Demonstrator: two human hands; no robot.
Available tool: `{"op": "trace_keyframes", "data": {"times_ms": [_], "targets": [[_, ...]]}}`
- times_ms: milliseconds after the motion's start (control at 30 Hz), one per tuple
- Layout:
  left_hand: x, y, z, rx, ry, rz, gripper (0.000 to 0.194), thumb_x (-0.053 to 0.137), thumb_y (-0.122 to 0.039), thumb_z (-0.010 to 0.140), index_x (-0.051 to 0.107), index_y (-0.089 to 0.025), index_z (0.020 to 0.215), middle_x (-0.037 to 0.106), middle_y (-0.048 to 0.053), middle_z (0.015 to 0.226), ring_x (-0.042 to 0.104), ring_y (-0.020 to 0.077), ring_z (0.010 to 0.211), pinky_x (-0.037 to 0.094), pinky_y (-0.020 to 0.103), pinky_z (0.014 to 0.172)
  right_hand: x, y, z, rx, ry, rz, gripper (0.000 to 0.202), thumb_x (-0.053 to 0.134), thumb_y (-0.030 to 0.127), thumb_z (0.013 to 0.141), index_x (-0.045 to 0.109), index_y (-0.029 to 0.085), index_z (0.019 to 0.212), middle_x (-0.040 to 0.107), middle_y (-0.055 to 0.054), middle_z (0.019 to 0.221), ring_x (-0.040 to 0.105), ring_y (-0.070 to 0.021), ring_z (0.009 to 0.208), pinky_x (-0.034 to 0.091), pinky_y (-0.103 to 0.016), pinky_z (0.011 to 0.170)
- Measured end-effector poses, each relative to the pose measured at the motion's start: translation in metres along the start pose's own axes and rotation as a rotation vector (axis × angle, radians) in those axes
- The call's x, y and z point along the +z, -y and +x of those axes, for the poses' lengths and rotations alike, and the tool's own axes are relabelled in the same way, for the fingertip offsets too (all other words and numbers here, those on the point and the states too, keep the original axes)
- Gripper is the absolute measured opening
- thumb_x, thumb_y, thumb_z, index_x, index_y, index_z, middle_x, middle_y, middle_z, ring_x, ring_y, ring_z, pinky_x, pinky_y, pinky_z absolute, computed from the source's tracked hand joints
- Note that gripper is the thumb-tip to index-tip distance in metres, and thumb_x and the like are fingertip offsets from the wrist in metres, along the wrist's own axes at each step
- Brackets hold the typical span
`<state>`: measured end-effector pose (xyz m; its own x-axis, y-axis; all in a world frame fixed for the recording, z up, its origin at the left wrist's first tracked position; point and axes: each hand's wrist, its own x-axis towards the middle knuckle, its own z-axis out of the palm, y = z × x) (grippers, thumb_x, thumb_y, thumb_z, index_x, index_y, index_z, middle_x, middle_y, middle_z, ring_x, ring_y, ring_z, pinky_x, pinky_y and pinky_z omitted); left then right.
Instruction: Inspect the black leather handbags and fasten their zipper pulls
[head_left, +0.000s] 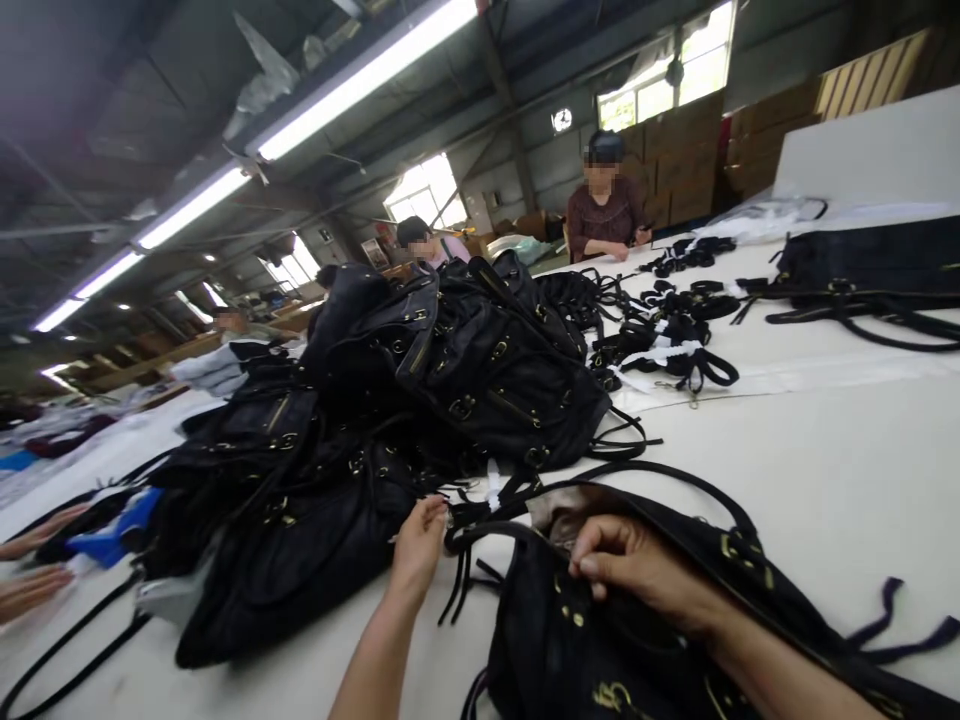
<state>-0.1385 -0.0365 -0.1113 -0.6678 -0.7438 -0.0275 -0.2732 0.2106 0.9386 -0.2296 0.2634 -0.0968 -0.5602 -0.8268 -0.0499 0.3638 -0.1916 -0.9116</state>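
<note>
A black handbag [540,620] with gold-coloured fittings lies at the front right, its mouth open on a pale lining. My right hand [637,570] is closed in a pinch on the bag's near rim, the wrist across the opening. My left hand [420,550] is closed just left of the bag's handle, by its far end; something small may be between the fingertips, but I cannot make it out. Right beyond that hand rises a large heap of black bags [450,370] with buckles and zips. A white-wrapped strap [493,485] lies between heap and bag.
Bundles of black straps [675,320] lie on the white table [862,450] beyond the bag. Another black bag [870,265] lies at the far right. Co-workers [607,210] are across the table; another person's hands [34,590] are at the left edge near a blue item [116,535].
</note>
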Motion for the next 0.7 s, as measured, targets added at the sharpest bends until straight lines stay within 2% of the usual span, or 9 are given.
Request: {"op": "trace_keyframes", "data": {"times_ms": [67,167,267,367,433,500,633,700], "targets": [[0.003,-0.006,0.004,0.092,0.019,0.096,0.023,0.058,-0.018,0.088,0.058,-0.013,0.11,0.063,0.007,0.111,0.058,0.0207,0.107,0.043,0.044,0.1,0.0,0.0,-0.001,0.006,-0.003,-0.007,0.027,0.079,0.036,0.068,0.066,0.013,0.075,0.06,0.002,0.059,0.05,-0.0084,0.055,0.035,-0.021,0.059],[0.006,-0.015,0.012,0.178,0.096,0.264,0.028,0.058,-0.024,0.089,0.055,-0.014,0.116,0.06,0.008,0.116,0.059,0.021,0.104,0.044,0.044,0.099,0.0,0.0,-0.002,0.002,-0.004,-0.01,0.027,0.079,0.036,0.067,0.066,0.013,0.075,0.063,0.0,0.064,0.051,-0.0084,0.055,0.036,-0.022,0.06],[0.007,-0.02,0.023,0.177,0.199,0.447,0.03,0.064,-0.024,0.085,0.058,-0.014,0.113,0.061,0.007,0.11,0.06,0.0202,0.094,0.047,0.044,0.093,0.001,0.0,-0.001,-0.004,-0.009,-0.02,0.027,0.08,0.036,0.067,0.066,0.013,0.074,0.064,-0.001,0.067,0.051,-0.0083,0.055,0.037,-0.022,0.059],[0.007,-0.02,0.032,0.154,0.317,0.575,0.025,0.066,-0.025,0.084,0.062,-0.015,0.106,0.063,0.003,0.094,0.06,0.0188,0.087,0.048,0.043,0.089,0.001,-0.001,-0.001,-0.009,-0.014,-0.012,0.028,0.08,0.036,0.066,0.066,0.013,0.073,0.065,-0.001,0.067,0.051,-0.0078,0.054,0.037,-0.021,0.058],[0.007,-0.021,0.036,0.147,0.375,0.617,0.022,0.066,-0.027,0.084,0.063,-0.015,0.102,0.063,0.002,0.088,0.06,0.0183,0.085,0.048,0.042,0.088,0.0,-0.001,0.0,-0.009,-0.017,-0.001,0.028,0.081,0.036,0.065,0.066,0.013,0.073,0.065,-0.001,0.068,0.051,-0.0075,0.054,0.038,-0.021,0.058],[0.007,-0.022,0.037,0.15,0.407,0.626,0.02,0.064,-0.027,0.086,0.063,-0.014,0.101,0.063,0.003,0.091,0.06,0.0182,0.087,0.048,0.041,0.088,0.0,-0.002,0.0,-0.006,-0.013,0.012,0.028,0.081,0.035,0.066,0.066,0.013,0.074,0.067,-0.003,0.072,0.052,-0.0077,0.055,0.039,-0.021,0.058],[0.007,-0.025,0.044,0.143,0.414,0.611,0.023,0.057,-0.028,0.09,0.059,-0.014,0.109,0.062,0.003,0.093,0.06,0.0172,0.084,0.049,0.037,0.081,-0.001,-0.004,0.003,-0.024,0.003,0.025,0.03,0.081,0.036,0.064,0.066,0.013,0.074,0.068,-0.004,0.075,0.054,-0.0083,0.055,0.041,-0.022,0.058],[0.01,-0.025,0.049,0.141,0.421,0.612,0.02,0.058,-0.028,0.09,0.06,-0.014,0.103,0.061,0.002,0.086,0.059,0.0163,0.079,0.049,0.035,0.078,-0.001,-0.005,0.005,-0.037,-0.002,0.021,0.031,0.082,0.038,0.062,0.067,0.013,0.073,0.068,-0.004,0.073,0.054,-0.0083,0.054,0.042,-0.022,0.058]]}}
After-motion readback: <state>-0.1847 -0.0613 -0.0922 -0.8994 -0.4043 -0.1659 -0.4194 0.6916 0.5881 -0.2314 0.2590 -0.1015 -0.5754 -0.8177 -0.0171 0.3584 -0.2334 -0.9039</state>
